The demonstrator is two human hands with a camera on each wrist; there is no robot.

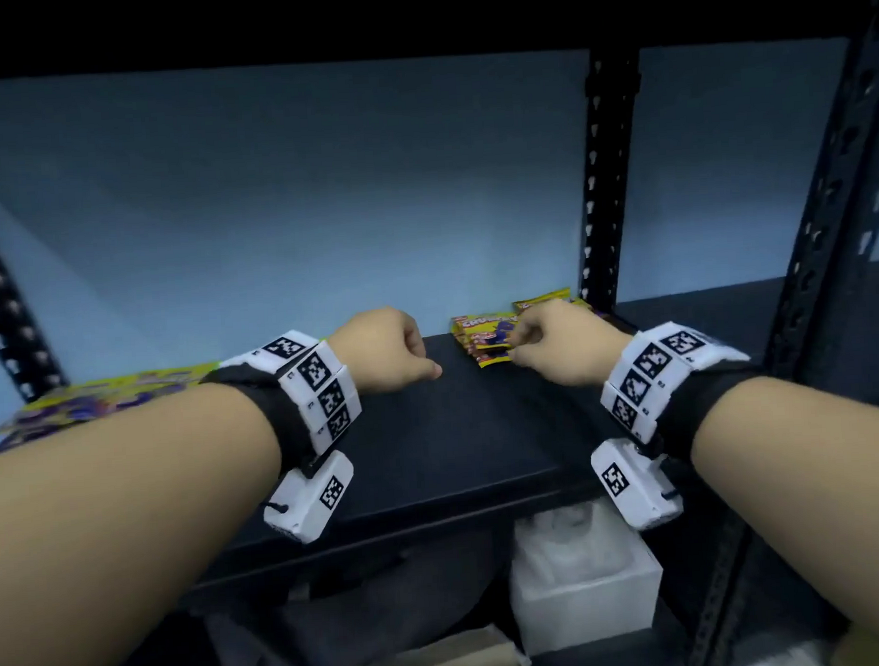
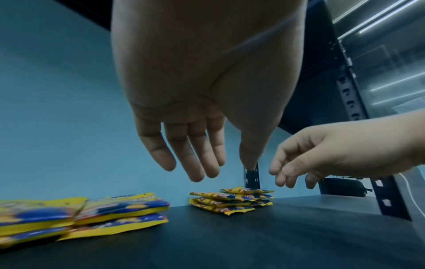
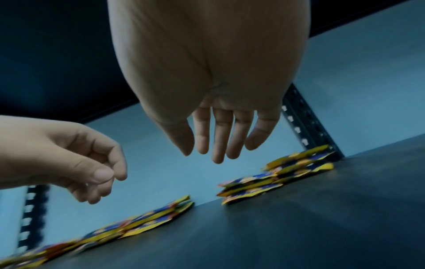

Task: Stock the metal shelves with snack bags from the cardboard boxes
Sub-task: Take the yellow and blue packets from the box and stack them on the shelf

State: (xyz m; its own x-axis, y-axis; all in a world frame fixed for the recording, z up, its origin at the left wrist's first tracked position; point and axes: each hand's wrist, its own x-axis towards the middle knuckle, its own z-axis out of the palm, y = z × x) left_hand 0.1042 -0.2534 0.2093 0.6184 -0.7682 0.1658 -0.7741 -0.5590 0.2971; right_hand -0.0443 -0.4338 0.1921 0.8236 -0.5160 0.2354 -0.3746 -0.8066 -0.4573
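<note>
My left hand (image 2: 184,142) and right hand (image 3: 220,131) hang empty above the shelf (image 1: 485,443), fingers loose and apart. Small bags (image 2: 232,200) sit stacked at the back right, large bags (image 2: 92,213) left. Best next: withdraw low, fetch more, stack squarely.

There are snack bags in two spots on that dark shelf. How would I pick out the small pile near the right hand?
Start at the dark shelf board and follow it back to the black upright post on the right. At that post's foot lies the small pile of bags, yellow with red edges. The other bags, far left, are larger and spread wider.
</note>
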